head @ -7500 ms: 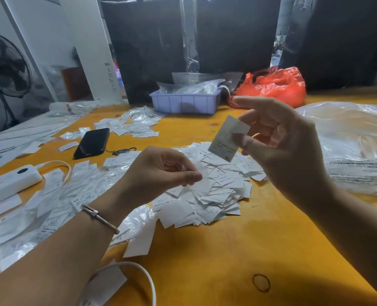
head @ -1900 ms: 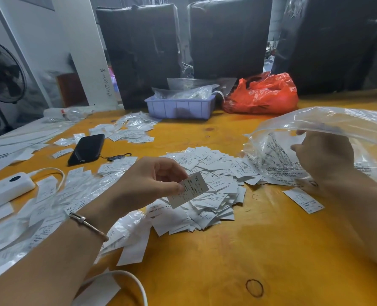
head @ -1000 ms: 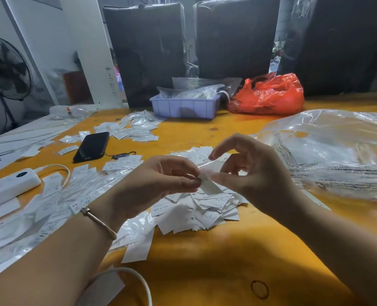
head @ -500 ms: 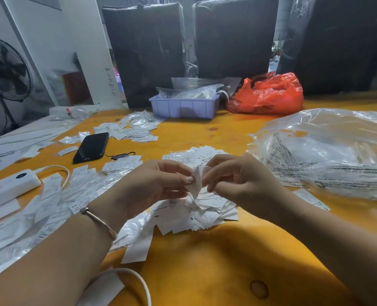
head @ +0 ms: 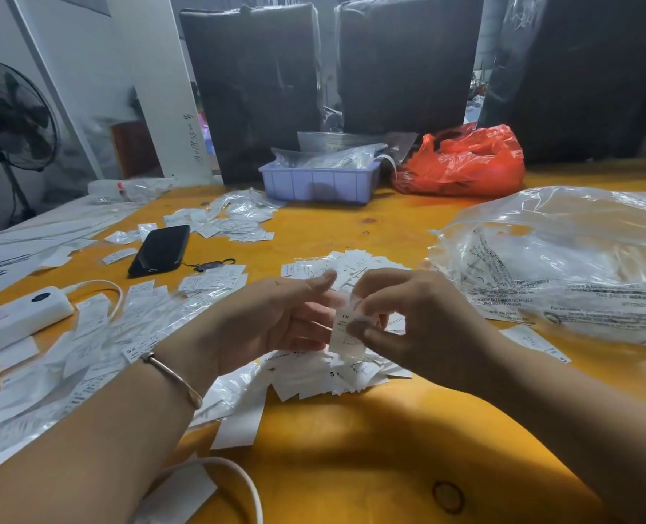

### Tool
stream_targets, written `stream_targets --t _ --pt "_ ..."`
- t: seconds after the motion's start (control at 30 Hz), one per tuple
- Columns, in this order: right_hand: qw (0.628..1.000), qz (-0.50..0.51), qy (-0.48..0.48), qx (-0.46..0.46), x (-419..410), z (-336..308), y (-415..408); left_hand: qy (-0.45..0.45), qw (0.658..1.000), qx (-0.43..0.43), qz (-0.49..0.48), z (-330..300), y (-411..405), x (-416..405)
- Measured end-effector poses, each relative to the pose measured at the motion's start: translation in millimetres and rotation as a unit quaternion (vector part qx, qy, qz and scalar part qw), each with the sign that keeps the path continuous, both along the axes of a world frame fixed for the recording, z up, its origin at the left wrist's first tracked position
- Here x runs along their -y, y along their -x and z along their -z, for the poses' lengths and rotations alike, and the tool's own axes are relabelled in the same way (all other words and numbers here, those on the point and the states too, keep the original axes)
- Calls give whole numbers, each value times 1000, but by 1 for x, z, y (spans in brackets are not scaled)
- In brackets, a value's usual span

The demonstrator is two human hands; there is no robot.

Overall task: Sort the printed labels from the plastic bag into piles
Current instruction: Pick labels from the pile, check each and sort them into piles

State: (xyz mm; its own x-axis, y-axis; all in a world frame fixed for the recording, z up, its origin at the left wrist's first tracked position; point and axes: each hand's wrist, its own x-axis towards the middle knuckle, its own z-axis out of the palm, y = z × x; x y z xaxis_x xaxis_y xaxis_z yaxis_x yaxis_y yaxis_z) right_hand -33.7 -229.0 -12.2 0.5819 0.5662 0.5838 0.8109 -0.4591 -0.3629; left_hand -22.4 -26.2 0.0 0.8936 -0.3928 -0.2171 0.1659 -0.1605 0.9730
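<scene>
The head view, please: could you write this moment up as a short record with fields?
left hand: left hand fingers curled beside the label, touching it
right hand: right hand pinches the label
held item: label, printed, above the pile
pile below: white labels on the yellow table
source: clear plastic bag, to the right
left side: black phone, white power bank
far edge: lilac tray, red bag
</scene>
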Motion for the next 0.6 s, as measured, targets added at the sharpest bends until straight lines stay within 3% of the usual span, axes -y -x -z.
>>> stream_targets --t 0.17,0.37,0.47,0.53,0.6 --pt "993 22 82 80 -1 0 5 20 997 67 -23 1 -1 -2" --pt "998 59 -30 16 1 1 2 106 988 111 -33 -1 -3 -8" --pt "977 74 -135 -145 7 -3 -3 120 981 143 -43 -2 -2 -9" --pt "931 18 -195 -309 14 -6 -7 111 979 167 -42 -4 -1 -8" --pt "897 -38 -199 -392 17 -7 -8 91 978 184 -38 -3 0 -8"
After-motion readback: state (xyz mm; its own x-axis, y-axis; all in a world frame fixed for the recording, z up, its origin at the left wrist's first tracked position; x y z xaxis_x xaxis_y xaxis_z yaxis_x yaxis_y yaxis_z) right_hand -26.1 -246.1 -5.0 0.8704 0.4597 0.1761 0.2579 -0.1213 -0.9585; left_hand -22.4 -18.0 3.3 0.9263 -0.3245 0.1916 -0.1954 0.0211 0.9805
